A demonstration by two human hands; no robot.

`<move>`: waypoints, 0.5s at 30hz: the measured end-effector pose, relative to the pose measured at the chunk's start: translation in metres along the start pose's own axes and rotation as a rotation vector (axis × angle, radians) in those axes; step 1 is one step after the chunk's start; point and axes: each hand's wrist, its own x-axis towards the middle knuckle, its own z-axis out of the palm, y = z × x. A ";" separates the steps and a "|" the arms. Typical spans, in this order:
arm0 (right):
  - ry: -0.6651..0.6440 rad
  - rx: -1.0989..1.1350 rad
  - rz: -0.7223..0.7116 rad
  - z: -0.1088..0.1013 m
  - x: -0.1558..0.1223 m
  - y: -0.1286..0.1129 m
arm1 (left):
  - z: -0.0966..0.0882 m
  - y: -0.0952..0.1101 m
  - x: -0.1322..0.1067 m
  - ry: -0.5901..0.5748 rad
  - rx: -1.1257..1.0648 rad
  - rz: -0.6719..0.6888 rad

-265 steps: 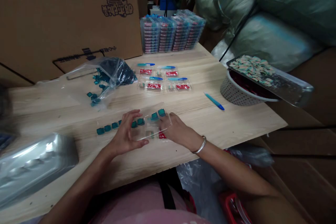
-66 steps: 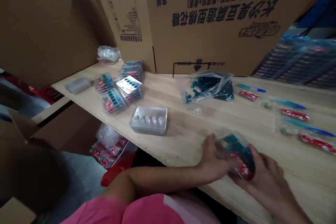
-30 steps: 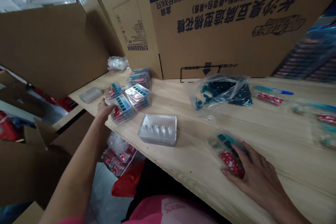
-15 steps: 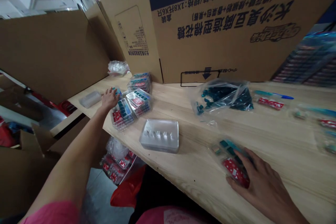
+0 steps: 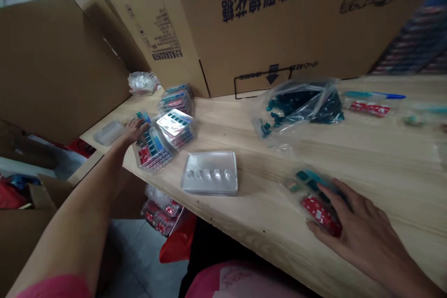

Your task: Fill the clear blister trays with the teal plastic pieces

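While fingers spread, right hand [image 5: 363, 219] covers a clear teal-piece pack [image 5: 319, 209].
Left hand [image 5: 132, 130], fingers parted, touches stacked packs [image 5: 153, 149] left of the silver tray [image 5: 209, 190].

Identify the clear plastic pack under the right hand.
The lone pack of teal pieces and red packet, beneath the right hand; the others sit by the left hand.

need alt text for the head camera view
A person's left hand reaches to stacked clear trays of teal pieces and red packets on a wooden table, while the right hand rests on a clear pack holding the same. A moulded plastic tray and a bag of teal pieces lie nearby.
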 end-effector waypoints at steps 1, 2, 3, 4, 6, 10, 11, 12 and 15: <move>0.002 0.006 0.004 -0.001 0.000 -0.001 | -0.005 0.008 0.000 0.025 -0.006 -0.006; 0.007 0.004 0.007 -0.002 0.000 -0.001 | -0.009 0.018 0.000 0.048 -0.002 0.006; 0.009 -0.002 0.008 -0.003 0.000 -0.002 | -0.012 0.030 0.000 0.062 -0.001 0.036; 0.009 -0.006 0.007 -0.004 0.000 -0.003 | -0.013 0.044 0.000 0.065 -0.006 0.078; 0.007 -0.008 0.013 -0.005 0.000 -0.003 | -0.010 0.074 -0.001 0.022 -0.012 0.198; 0.013 0.001 0.011 -0.005 0.000 -0.004 | 0.003 0.111 -0.008 -0.146 0.042 0.340; 0.022 0.004 0.005 -0.005 0.000 -0.004 | 0.005 0.112 -0.011 -0.168 0.054 0.335; 0.033 0.010 0.000 -0.005 0.000 -0.004 | 0.006 0.109 -0.013 -0.177 0.056 0.319; 0.065 0.036 -0.009 -0.005 0.001 -0.004 | 0.003 0.097 -0.020 -0.180 0.041 0.279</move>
